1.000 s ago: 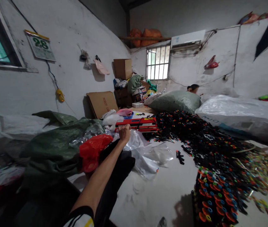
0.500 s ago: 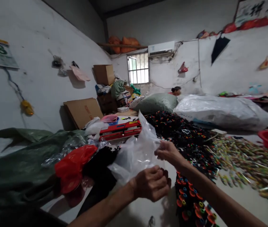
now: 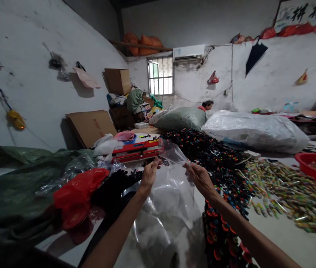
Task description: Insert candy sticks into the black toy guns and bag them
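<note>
A clear plastic bag [image 3: 171, 203] hangs spread between my two hands, its body reaching down toward me over the table. My left hand [image 3: 150, 174] is closed on the bag's upper left edge, its fingertips partly hidden. At the upper right edge, my right hand [image 3: 199, 178] pinches the film between thumb and fingers. A flap of the bag stands up between the hands, in front of a red box [image 3: 135, 150]. Right of the bag runs a row of black pieces with orange, blue and green rings [image 3: 219, 230].
A large heap of black pieces [image 3: 202, 149] lies beyond my right hand. Farther right are many small colourful tubes [image 3: 280, 186] and a red basin [image 3: 308, 171]. A red plastic bag [image 3: 80, 193] sits at left. Behind, a person [image 3: 206, 106] shows beyond big filled sacks [image 3: 252, 128].
My left hand has moved up and left, away from my right hand. The bag, bunched before, is now stretched open and hangs down toward me. The view has shifted slightly right.
</note>
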Demonstrator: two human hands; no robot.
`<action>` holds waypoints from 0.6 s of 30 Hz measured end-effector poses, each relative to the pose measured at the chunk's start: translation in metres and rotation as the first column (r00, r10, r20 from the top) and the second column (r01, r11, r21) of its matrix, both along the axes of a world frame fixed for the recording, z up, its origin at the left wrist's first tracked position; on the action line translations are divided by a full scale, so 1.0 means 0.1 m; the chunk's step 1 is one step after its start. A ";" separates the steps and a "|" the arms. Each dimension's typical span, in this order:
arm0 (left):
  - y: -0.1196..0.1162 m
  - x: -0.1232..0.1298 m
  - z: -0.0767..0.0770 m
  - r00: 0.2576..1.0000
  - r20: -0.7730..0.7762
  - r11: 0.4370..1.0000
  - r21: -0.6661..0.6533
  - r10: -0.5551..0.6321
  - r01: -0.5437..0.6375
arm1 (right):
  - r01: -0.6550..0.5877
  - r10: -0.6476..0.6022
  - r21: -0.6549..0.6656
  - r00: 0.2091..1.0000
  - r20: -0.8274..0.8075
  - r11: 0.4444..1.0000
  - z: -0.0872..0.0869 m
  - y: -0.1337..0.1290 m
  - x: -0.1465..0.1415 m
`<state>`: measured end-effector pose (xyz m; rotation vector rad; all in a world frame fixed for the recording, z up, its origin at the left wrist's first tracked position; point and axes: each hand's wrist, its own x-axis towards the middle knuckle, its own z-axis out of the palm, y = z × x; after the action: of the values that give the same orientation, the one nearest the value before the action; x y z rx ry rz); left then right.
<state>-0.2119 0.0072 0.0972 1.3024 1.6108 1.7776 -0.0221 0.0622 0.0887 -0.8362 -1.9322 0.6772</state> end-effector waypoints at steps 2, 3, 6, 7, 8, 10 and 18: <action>-0.01 0.03 0.08 0.999 0.045 1.000 -0.003 -0.008 0.009 | 0.029 -0.040 0.122 0.995 0.087 0.992 0.06 -0.06 0.01; -0.03 0.05 0.11 0.998 0.065 1.000 0.001 -0.021 0.021 | 0.039 -0.060 0.173 0.991 0.122 0.984 0.09 -0.10 0.03; -0.12 0.13 0.20 0.975 0.131 0.984 0.044 -0.179 0.175 | 0.049 -0.092 0.230 0.980 0.177 0.972 0.15 -0.21 0.07; -0.16 0.16 0.23 0.960 0.152 0.972 0.062 -0.234 0.226 | 0.049 -0.094 0.233 0.978 0.188 0.971 0.15 -0.24 0.09; -0.21 0.18 0.26 0.947 0.172 0.962 0.079 -0.273 0.263 | 0.046 -0.095 0.235 0.975 0.201 0.971 0.15 -0.25 0.10; -0.31 0.21 0.31 0.934 0.169 0.948 0.110 -0.313 0.298 | 0.050 -0.104 0.232 0.968 0.229 0.971 0.13 -0.26 0.12; -0.76 0.30 0.41 0.867 0.066 0.869 0.009 -0.493 0.494 | -0.017 0.009 0.045 0.984 0.177 0.999 0.05 -0.28 0.20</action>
<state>-0.1817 -0.0685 0.1387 1.4724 1.1090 1.4721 -0.0017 0.0345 0.0940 -0.8796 -2.1057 0.5796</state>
